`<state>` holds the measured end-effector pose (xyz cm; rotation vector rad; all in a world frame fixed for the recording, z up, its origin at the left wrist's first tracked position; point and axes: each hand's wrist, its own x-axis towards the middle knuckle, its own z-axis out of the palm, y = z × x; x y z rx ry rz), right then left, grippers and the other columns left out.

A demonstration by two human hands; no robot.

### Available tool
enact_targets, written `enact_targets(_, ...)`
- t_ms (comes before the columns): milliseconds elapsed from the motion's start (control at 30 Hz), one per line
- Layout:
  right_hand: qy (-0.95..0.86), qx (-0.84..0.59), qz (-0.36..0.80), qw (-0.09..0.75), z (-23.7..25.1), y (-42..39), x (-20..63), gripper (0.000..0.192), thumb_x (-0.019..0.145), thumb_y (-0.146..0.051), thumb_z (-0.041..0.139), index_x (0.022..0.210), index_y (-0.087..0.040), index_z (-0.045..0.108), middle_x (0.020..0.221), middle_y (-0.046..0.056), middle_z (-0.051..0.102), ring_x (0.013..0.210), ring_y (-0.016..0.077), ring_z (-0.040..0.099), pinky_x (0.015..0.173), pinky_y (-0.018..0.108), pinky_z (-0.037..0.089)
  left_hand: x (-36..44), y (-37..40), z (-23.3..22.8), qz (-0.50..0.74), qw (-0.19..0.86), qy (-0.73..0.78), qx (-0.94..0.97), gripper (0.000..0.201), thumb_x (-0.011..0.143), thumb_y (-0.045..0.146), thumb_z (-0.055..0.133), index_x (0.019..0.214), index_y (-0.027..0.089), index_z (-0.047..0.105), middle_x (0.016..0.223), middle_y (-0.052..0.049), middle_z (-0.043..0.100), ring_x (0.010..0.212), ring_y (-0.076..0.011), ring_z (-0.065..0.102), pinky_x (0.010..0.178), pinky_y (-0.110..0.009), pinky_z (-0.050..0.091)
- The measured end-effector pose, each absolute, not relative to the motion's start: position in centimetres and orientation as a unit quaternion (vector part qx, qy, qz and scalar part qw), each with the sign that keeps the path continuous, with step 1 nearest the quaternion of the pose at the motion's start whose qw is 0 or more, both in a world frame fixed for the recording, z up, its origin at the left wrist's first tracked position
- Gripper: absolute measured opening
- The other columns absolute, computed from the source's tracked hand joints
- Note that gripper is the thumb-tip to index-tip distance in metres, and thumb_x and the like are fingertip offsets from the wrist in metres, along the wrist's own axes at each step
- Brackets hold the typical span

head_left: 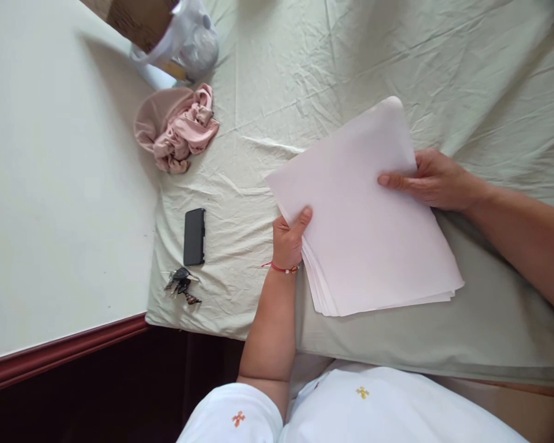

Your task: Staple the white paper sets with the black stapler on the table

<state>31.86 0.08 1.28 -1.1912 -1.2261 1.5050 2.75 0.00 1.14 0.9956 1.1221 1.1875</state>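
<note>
Gripping opposite edges, your left hand (290, 241) and right hand (438, 180) hold the paper stack (364, 246) over the pale-green cloth (240, 191).

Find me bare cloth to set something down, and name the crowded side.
Bare cloth lies beyond the paper stack, right of the pink fabric and plastic bag; a narrower patch sits between the phone and left hand. Crowded: the left side, with bag, fabric, phone and keys.

No text, label, brand, number or sign can be read anywhere here.
</note>
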Motion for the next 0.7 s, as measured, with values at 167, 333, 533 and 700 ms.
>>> enact_targets(167, -0.39, -0.49, 0.654, 0.424, 1.9, -0.1, 32.3, 0.068, 0.06, -0.072, 0.091, 0.095, -0.015, 0.078, 0.088, 0.008, 0.081, 0.069, 0.025, 0.078, 0.056, 0.035, 0.064, 2.7, 0.7, 1.2, 0.572, 0.605, 0.455, 0.315, 0.04, 0.059, 0.043, 0.101, 0.09, 0.025, 0.083, 0.097, 0.001, 0.085, 0.102, -0.0195, 0.08, 0.102, -0.033, 0.061)
enact_targets(333, -0.289, -0.487, 0.686, 0.457, 3.6, -2.3, 31.9, 0.084, 0.049, -0.089, 0.081, 0.099, -0.021, 0.079, 0.109, 0.007, 0.082, 0.107, 0.0362, 0.078, 0.084, 0.048, 0.065, 2.1, 1.3, 1.8, 0.594, 0.648, 0.404, 0.253, 0.044, 0.07, 0.048, 0.095, 0.105, 0.025, 0.08, 0.122, -0.003, 0.081, 0.137, -0.0265, 0.066, 0.117, -0.039, 0.056)
enact_targets(533, -0.286, -0.393, 0.66, 0.573, 5.2, -7.2, 28.4, 0.066, 0.062, -0.071, 0.089, 0.112, -0.03, 0.078, 0.137, 0.003, 0.074, 0.138, 0.0314, 0.064, 0.109, 0.047, 0.057, 2.9, 0.9, 2.9, 0.595, 0.696, 0.358, 0.184, 0.035, 0.091, 0.05, 0.076, 0.112, 0.021, 0.077, 0.138, -0.005, 0.075, 0.153, -0.0254, 0.05, 0.123, -0.039, 0.051)
enact_targets(700, -0.232, -0.495, 0.578, 0.606, 3.4, -8.6, 24.8, 0.062, 0.064, -0.031, 0.098, 0.121, -0.034, 0.073, 0.125, 0.0, 0.078, 0.135, 0.0281, 0.066, 0.118, 0.052, 0.054, 3.2, 0.3, 3.0, 0.58, 0.704, 0.359, 0.2, 0.027, 0.087, 0.038, 0.081, 0.108, 0.021, 0.078, 0.133, -0.005, 0.077, 0.149, -0.026, 0.056, 0.123, -0.04, 0.05)
